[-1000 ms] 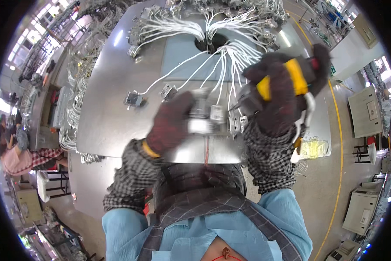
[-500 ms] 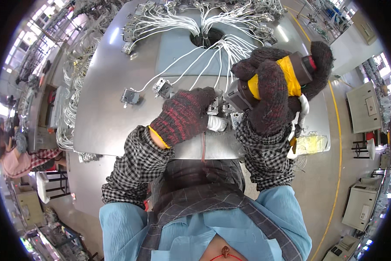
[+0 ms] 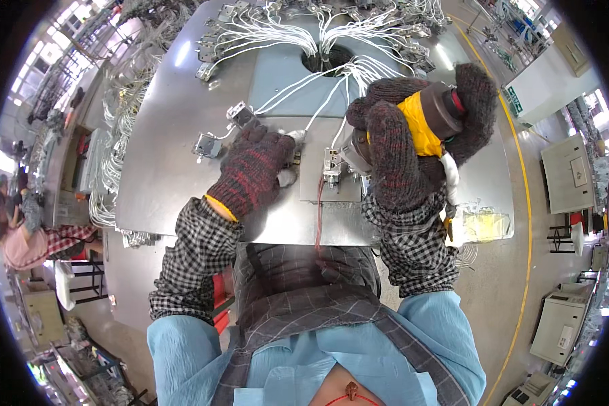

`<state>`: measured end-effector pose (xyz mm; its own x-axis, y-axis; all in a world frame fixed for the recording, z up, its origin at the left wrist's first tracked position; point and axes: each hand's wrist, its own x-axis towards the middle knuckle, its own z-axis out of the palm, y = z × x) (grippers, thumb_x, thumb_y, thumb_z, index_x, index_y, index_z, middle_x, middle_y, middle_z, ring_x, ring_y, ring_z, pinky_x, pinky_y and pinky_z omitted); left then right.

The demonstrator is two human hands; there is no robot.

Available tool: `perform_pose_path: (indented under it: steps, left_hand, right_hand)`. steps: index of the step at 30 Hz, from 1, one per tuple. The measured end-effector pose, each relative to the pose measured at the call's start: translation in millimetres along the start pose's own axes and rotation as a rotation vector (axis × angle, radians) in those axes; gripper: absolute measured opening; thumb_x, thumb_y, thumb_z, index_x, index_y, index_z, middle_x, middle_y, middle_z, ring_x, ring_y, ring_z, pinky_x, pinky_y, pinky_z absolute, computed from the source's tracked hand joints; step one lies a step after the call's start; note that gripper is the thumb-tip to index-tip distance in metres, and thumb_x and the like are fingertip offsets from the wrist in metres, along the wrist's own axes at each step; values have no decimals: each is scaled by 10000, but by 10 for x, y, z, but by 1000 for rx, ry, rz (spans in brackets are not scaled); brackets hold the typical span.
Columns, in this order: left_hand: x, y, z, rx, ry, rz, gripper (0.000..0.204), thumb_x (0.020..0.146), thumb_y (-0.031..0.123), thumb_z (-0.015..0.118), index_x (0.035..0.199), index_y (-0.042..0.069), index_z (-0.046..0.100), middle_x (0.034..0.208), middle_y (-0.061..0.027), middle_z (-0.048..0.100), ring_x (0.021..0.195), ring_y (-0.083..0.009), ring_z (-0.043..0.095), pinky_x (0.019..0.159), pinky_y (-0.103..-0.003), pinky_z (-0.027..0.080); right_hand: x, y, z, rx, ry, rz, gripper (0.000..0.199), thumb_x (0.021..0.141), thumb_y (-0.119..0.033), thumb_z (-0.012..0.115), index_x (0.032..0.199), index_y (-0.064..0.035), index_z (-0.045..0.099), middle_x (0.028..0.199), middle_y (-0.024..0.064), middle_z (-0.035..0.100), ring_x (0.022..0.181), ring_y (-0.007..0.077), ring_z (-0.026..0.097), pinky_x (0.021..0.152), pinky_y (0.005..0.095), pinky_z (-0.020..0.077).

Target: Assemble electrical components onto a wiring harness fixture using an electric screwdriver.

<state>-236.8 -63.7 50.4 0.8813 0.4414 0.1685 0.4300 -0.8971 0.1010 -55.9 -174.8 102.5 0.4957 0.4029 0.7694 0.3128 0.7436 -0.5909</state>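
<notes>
My left hand [image 3: 253, 166], in a dark red-flecked knit glove with white-wrapped fingertips, is closed around a small metal block [image 3: 297, 158] on a white cable; the glove hides most of it. Just beyond its knuckles lies a metal terminal block [image 3: 239, 114], and another block [image 3: 208, 145] lies to its left. My right hand [image 3: 402, 155], gloved as well, grips a dark power tool [image 3: 423, 122] wrapped in yellow tape. The tool's front end points left and down toward an upright metal block [image 3: 331, 166] on a small plate at the table's front.
White cables [image 3: 365, 71] fan out from a round hole [image 3: 327, 61] in the metal table [image 3: 155, 183], with several blocks along the far edge. A yellow patch [image 3: 486, 224] marks the right front corner. Cable bundles [image 3: 108, 162] hang at left; a person [image 3: 30, 237] sits beyond.
My left hand has moved left from the plate with a block and its cable. The tool in my right hand has shifted slightly left. The far-left block pair has been nudged.
</notes>
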Motion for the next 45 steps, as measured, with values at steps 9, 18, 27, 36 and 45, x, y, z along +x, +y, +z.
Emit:
perform_pose_path:
  steps: [9,18,27,36,45]
  left_hand:
    - [-94,243,201,-1722,127,-329,731,773,207,875,1381,18,517,1317,-130,603,1180,-252,614,1028,-415,521]
    - [89,484,78,-650,438,65,737,699,312,907,1345,114,612,1166,-101,719,980,-255,727,815,-342,589]
    - [150,320,-21,-552,147,19,667,791,477,817,1305,91,641,1053,-136,730,918,-293,735,802,-400,574]
    - [298,384,-249,-337,-70,43,719,770,599,771,1275,99,657,1051,-140,723,974,-338,711,817,-469,547]
    - [313,451,-143,-353,-153,-18,668,744,509,819,1242,98,646,1095,-145,715,1003,-361,698,862,-489,537]
  right_hand:
    - [34,11,-4,27,37,-5,792,886,-16,698,1530,-148,257,940,193,676,687,232,673,632,404,621]
    - [198,-85,-152,181,219,-5,756,899,-28,668,1530,-128,263,927,198,675,661,232,662,610,395,607]
    - [125,-6,-206,209,109,4,695,950,-73,666,1540,-109,300,1059,206,674,877,296,706,767,424,625]
    - [149,-57,-126,31,176,56,813,884,-35,722,1545,-167,268,937,218,692,720,292,720,646,431,646]
    - [97,-13,-75,26,53,-33,769,906,-66,725,1523,-94,266,957,219,683,774,270,717,686,434,648]
